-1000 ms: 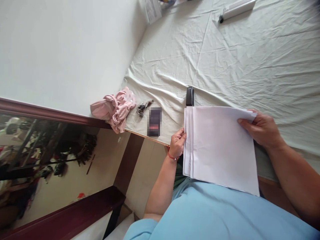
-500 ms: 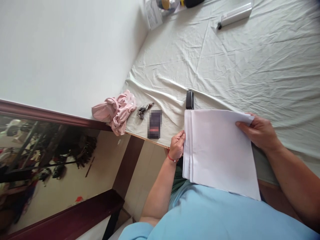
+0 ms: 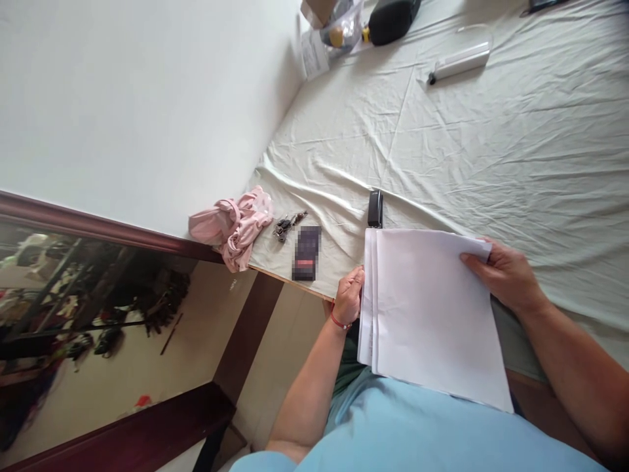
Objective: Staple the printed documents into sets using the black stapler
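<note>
A stack of white paper sheets (image 3: 435,308) is held up in front of my body, its left edges slightly fanned. My left hand (image 3: 350,293), with a red band at the wrist, pinches the stack at its left edge. At the upper right corner my right hand (image 3: 506,269) grips the sheets, thumb on top and fingers underneath. Just beyond the top edge of the paper lies a small black device (image 3: 375,208), perhaps a stapler or punch; its near end meets the paper's edge in view.
On the pale bedsheet (image 3: 442,151) lie a blurred-out dark phone-like item (image 3: 306,254), keys (image 3: 284,228) and a pink cloth (image 3: 236,226). Farther back are a white cylinder (image 3: 462,62), a black case (image 3: 393,21) and a plastic container (image 3: 346,29). A framed mirror (image 3: 98,314) stands left.
The view has tilted slightly, so the things on the bed appear lower. Both hands keep their hold on the paper stack, which has hardly moved.
</note>
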